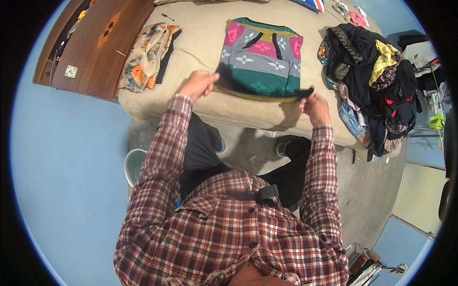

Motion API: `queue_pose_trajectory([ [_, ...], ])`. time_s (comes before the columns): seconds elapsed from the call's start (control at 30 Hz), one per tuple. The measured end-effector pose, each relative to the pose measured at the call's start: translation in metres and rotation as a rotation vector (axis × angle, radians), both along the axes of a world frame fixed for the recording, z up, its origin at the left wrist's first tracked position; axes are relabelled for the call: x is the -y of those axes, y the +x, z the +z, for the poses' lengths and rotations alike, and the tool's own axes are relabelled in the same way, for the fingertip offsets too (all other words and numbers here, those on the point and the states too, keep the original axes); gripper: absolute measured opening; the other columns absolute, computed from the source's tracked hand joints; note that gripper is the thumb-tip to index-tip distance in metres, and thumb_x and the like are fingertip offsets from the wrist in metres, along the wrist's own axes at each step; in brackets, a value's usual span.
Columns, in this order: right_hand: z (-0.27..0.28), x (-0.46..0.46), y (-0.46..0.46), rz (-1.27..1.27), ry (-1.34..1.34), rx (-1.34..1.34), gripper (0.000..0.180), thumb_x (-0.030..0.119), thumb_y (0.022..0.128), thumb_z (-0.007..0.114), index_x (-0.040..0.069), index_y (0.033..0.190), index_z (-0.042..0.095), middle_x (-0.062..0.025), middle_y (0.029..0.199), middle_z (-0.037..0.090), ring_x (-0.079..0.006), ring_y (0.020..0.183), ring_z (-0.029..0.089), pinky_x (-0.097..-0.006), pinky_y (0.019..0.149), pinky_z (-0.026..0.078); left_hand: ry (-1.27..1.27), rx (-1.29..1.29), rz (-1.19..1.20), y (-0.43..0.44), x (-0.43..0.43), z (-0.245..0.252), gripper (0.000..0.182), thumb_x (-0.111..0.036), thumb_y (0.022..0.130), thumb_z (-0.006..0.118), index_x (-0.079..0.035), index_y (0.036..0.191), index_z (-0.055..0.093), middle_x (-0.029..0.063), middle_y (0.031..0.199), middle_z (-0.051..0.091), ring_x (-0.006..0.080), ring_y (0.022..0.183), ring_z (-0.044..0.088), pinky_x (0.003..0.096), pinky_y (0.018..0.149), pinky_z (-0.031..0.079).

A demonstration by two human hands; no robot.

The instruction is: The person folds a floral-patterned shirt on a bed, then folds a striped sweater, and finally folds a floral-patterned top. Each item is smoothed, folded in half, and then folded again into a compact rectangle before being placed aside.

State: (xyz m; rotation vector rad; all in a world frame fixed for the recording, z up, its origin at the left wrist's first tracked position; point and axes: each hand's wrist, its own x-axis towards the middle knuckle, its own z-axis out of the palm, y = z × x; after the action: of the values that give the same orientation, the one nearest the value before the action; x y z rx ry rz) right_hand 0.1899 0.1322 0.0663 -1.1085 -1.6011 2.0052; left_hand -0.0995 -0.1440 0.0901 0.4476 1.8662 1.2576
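Note:
A folded knit garment (261,60) in bands of green, grey, pink and mustard, with white flower motifs and two black strips on its upper part, lies on the bed before me. My right hand (316,108) pinches a black end of cloth (304,93) at the garment's near right corner. At the near left corner is my left hand (200,84), its fingers curled. A blurred dark patch lies beside its thumb, and whether the fingers grip any cloth cannot be made out.
Left on the beige bed cover (200,46) lies a folded orange floral cloth (143,60), with a pen (167,17) beyond it. A heap of mostly black clothes (357,64) covers the right side. A bucket (136,166) stands by my left arm. A wooden cabinet (96,50) adjoins the bed.

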Motion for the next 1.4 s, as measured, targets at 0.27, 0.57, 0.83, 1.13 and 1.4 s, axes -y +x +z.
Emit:
queue_pose_trajectory([
  [0.27,-0.028,-0.026,-0.033,0.013,0.282,0.448,0.031,0.024,0.084,0.065,-0.006,0.094,0.067,-0.0099,0.072,0.065,-0.0169,0.057,0.06,-0.0301,0.052,0.048,-0.344,-0.522,-0.143,-0.039,-0.041,-0.069,0.035,-0.034,0.079,0.069,-0.001,0.09,0.07,0.0131,0.087,0.068,0.024,0.081,0.064,0.0344,0.073,0.049],
  [0.57,-0.051,-0.048,-0.042,0.133,0.72,0.593,0.038,0.034,0.077,0.07,-0.004,0.086,0.069,-0.021,0.081,0.067,-0.032,0.075,0.065,-0.0396,0.07,0.051,-0.443,-0.627,-0.145,-0.048,-0.057,-0.092,0.038,-0.036,0.075,0.072,-0.001,0.09,0.068,0.0142,0.087,0.069,0.024,0.082,0.066,0.0346,0.076,0.051],
  [0.83,-0.043,-0.043,-0.042,0.194,0.761,0.603,0.034,0.031,0.073,0.071,-0.002,0.084,0.069,-0.0201,0.081,0.068,-0.0314,0.078,0.066,-0.0388,0.074,0.051,-0.404,-0.671,-0.094,-0.039,-0.063,-0.078,0.041,-0.034,0.074,0.072,0.0,0.097,0.067,0.017,0.094,0.068,0.0265,0.088,0.066,0.0352,0.079,0.051],
  [1.13,-0.054,-0.046,-0.039,0.058,0.674,0.456,0.033,0.022,0.074,0.074,-0.004,0.093,0.067,-0.0161,0.086,0.069,-0.0217,0.078,0.065,-0.0322,0.07,0.051,-0.277,-0.52,0.025,-0.037,-0.071,-0.075,0.042,-0.024,0.075,0.072,0.005,0.104,0.065,0.0183,0.103,0.068,0.0259,0.096,0.066,0.0343,0.082,0.051],
  [1.4,-0.056,-0.046,-0.04,0.109,0.559,0.457,0.034,0.017,0.075,0.072,-0.006,0.099,0.066,-0.0174,0.088,0.068,-0.0232,0.078,0.066,-0.0324,0.071,0.052,-0.059,-0.297,0.118,-0.035,-0.076,-0.07,0.035,-0.019,0.082,0.067,0.006,0.106,0.064,0.0154,0.096,0.068,0.0212,0.087,0.065,0.0308,0.078,0.05],
])
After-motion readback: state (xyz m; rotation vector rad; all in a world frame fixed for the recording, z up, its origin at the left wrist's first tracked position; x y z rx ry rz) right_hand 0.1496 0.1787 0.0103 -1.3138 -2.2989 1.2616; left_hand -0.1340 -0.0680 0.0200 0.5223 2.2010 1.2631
